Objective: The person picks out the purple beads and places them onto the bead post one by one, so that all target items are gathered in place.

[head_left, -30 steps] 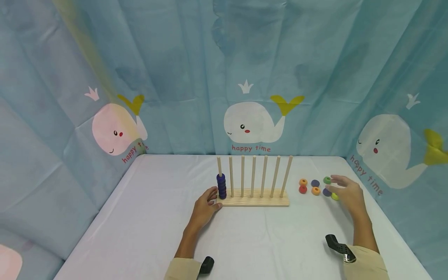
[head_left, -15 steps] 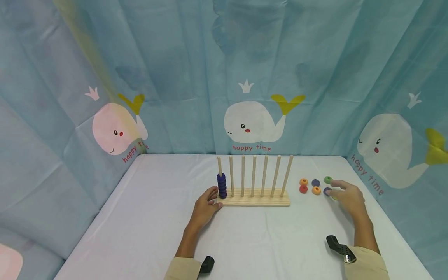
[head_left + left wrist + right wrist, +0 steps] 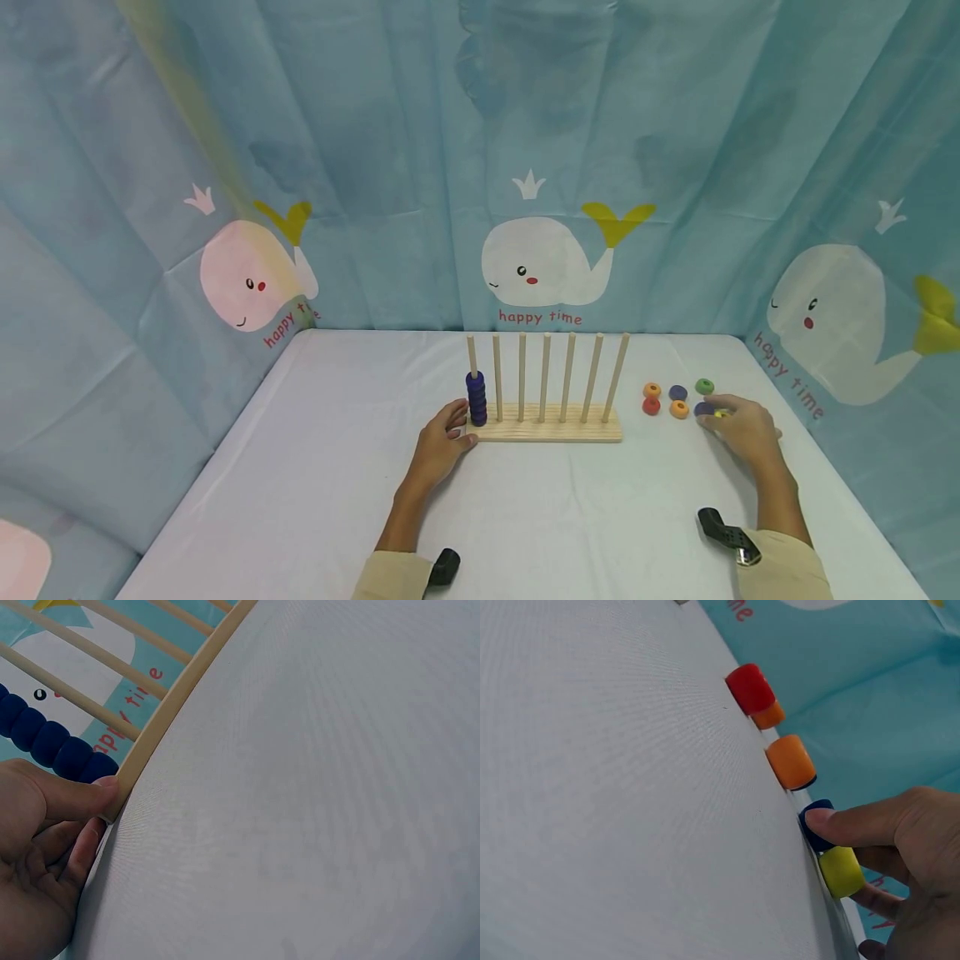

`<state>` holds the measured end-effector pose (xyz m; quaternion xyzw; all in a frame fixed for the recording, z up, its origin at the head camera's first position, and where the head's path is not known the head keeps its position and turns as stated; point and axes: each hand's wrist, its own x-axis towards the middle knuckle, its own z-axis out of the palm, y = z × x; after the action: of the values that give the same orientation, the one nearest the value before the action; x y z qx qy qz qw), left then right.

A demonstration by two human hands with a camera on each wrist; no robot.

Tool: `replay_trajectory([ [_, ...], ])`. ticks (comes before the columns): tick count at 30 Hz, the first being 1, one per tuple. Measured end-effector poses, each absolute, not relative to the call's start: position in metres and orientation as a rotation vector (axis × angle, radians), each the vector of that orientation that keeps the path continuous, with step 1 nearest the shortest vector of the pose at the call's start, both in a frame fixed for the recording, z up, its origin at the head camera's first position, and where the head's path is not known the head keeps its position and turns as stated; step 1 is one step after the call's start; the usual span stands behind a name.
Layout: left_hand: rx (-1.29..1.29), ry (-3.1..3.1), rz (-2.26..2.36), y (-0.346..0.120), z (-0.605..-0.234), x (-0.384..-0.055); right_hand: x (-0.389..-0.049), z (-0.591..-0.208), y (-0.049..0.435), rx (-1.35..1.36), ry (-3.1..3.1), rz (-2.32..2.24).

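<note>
A wooden peg rack (image 3: 543,429) stands on the white table, its row of upright pegs rising from a flat base. Dark blue beads (image 3: 476,400) are stacked on the leftmost peg. My left hand (image 3: 438,450) grips the left end of the base, thumb on its front edge in the left wrist view. Over at the right, my right hand (image 3: 744,429) has thumb and index finger around a loose dark blue bead (image 3: 819,825), the thumb pressed on it. A yellow bead (image 3: 841,871) sits right beside that bead, partly under the hand in the head view.
Other loose beads lie right of the rack: a red bead (image 3: 651,406), an orange bead (image 3: 652,390), a second orange bead (image 3: 679,409), a blue bead (image 3: 678,392) and a green bead (image 3: 704,386). A whale-printed curtain (image 3: 405,167) hangs behind the table.
My right hand has come down from near the green bead toward me, its fingertips closing around the blue bead. The left hand and rack stay put.
</note>
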<state>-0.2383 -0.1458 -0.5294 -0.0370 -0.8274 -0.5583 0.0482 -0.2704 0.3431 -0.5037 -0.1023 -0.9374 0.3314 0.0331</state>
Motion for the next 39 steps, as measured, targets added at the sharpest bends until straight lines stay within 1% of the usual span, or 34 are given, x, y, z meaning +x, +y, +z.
replay_trajectory([
  [12,-0.100,-2.527,-1.716,-0.143,-0.527,-0.235,-0.264,-0.495,0.342,-0.340,-2.819,1.089],
  [20,-0.102,-2.523,-1.719,-0.144,-0.527,-0.237,-0.265,-0.482,0.338,-0.293,-2.698,1.167],
  [30,-0.101,-2.520,-1.716,-0.145,-0.527,-0.237,-0.264,-0.461,0.325,-0.295,-2.534,1.301],
  [39,-0.110,-2.521,-1.729,-0.146,-0.527,-0.237,-0.260,-0.437,0.305,-0.219,-2.489,1.270],
])
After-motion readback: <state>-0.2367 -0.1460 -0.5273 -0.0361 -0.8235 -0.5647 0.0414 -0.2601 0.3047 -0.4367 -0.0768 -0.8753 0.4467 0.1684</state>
